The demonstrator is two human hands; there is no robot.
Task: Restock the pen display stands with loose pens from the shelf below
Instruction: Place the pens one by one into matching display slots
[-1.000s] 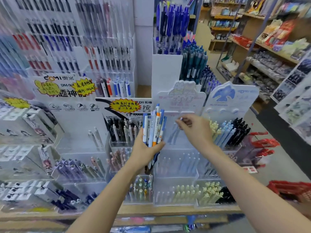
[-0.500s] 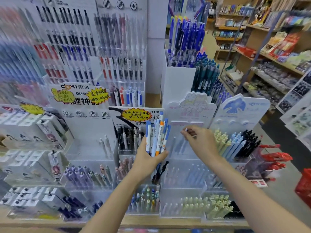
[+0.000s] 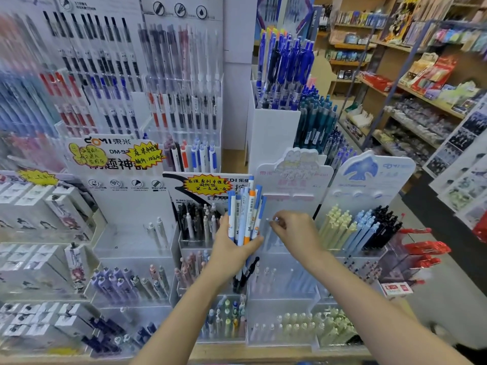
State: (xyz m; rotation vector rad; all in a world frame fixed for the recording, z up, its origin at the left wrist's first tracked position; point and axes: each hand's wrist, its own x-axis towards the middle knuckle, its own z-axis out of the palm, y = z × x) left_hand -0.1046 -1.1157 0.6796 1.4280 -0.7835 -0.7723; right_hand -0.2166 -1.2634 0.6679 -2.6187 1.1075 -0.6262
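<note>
The left hand (image 3: 232, 248) grips an upright bundle of pens (image 3: 245, 214), blue and orange caps upward, before the tiered clear display stand (image 3: 284, 270); the right hand (image 3: 295, 233) pinches the top of one pale pen (image 3: 272, 219) at the stand's upper tier; yellow, blue and black pens (image 3: 361, 227) crowd the neighbouring stand toward the shelf's right edge; a black-pen rack (image 3: 195, 219) sits just left of the bundle; since half a second ago both hands keep the same holds, little shifted.

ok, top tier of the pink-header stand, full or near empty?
Near empty. The top tier shows mostly clear acrylic, while the right hand pinches one pale pen there. The left hand grips the pen bundle.
</note>
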